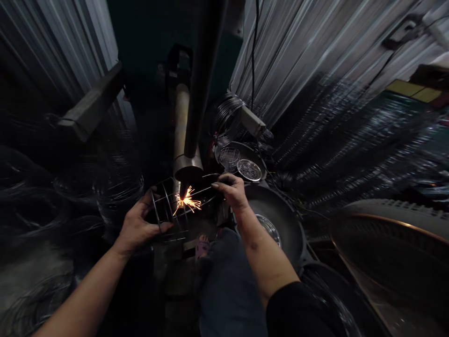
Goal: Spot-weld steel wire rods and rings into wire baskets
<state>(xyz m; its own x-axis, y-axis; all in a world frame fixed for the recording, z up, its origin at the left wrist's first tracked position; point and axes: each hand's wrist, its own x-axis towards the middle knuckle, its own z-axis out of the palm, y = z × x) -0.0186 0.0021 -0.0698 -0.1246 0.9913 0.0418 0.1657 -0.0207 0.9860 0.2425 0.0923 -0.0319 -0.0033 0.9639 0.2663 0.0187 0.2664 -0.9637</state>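
My left hand (140, 222) grips the left end of a wire frame (170, 196), thumb below and fingers around its bars. My right hand (232, 189) pinches thin metal wire at the frame's right side. Between the hands, bright orange sparks (187, 201) burst where the frame meets the tip of a spot welding machine. Its thick upper metal arm (188, 166) comes down from above, and the contact point itself is hidden by glare and shadow.
To the right stand a round pan (250, 152) with wire discs and a larger dark basin (294, 229). A wire coil (228, 114) hangs behind. Blurred stacks of wire goods (347, 135) line the right; wire rings (115, 187) lie left. A fan (393, 220) is at lower right.
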